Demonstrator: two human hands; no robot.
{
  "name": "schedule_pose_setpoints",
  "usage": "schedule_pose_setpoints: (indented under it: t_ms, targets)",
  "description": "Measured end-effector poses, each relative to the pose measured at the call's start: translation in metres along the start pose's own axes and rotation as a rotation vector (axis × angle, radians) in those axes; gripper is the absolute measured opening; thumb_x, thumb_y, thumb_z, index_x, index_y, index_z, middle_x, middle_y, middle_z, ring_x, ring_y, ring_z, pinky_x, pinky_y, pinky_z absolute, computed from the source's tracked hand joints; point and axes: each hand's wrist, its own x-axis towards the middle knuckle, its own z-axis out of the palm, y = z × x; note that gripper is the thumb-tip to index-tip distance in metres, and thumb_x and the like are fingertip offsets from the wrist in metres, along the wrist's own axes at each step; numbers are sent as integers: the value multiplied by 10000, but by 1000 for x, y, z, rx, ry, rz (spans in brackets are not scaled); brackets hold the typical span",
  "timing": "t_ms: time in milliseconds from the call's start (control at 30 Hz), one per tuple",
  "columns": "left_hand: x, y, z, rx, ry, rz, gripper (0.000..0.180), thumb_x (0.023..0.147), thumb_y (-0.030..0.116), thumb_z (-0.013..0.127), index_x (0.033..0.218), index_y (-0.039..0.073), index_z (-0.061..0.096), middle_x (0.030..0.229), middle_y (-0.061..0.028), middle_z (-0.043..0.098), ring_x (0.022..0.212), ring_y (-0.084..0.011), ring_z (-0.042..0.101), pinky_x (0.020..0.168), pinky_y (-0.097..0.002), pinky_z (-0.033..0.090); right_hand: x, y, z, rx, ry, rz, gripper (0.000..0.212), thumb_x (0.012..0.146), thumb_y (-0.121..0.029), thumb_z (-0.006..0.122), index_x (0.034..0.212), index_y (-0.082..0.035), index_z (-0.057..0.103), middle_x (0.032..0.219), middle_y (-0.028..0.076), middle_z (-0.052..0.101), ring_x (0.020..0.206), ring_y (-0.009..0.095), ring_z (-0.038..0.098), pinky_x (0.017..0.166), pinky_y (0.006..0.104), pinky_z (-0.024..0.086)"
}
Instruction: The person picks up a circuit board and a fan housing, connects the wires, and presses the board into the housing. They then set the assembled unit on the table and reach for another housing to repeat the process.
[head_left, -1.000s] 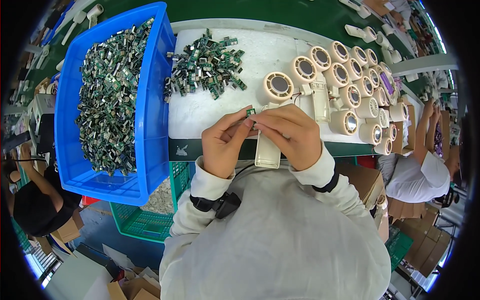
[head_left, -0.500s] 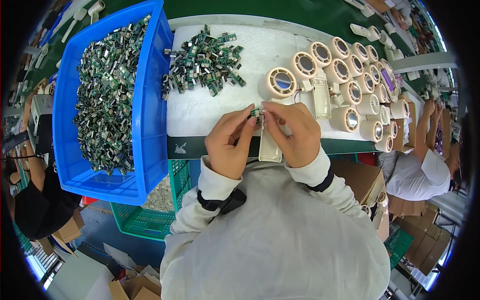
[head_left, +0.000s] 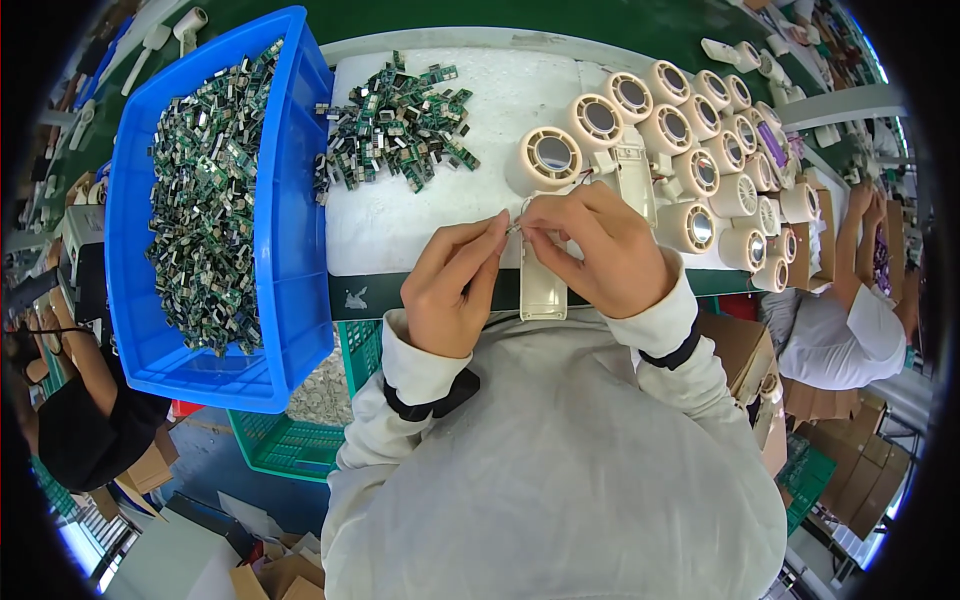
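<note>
Over the near edge of the white work surface, my left hand pinches a small circuit board, which is seen nearly edge-on between the fingertips. Meeting it from the other side, my right hand has its thumb and index finger closed at the board; what they pinch is too small to make out. Below the fingers lies a cream open handle shell, partly covered by my right hand. A cream round fan head with a dark disc sits just beyond, thin wires beside it.
A blue bin full of circuit boards stands at left, beside a loose pile of boards. Several cream fan heads crowd the right side. Below the table edge is a green crate. Co-workers sit on both sides, one in a white shirt.
The board has turned from showing its green face to nearly edge-on. My right hand has shifted right and rotated, its fingertips now touching the left hand's. The whole view has shifted slightly.
</note>
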Motion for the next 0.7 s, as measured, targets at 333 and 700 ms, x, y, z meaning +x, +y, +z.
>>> schedule_pose_setpoints:
  t_ms: [333,700]
  targets:
    - [-13,12,20,193,157,23,418,851,-127,671,1252,-10,683,1081,-149,649,896,-251,695,741,-311,560,-11,-24,24,241,162,362,250,829,49,757,978,-27,571,827,58,702,622,103,578,584,238,478]
    - [13,7,-27,439,133,154,442,883,-45,661,1319,14,630,1249,-225,597,1115,-385,625,926,-425,527,27,-10,-17,253,42,363,266,834,29,759,980,-46,550,849,69,726,675,74,578,623,219,480]
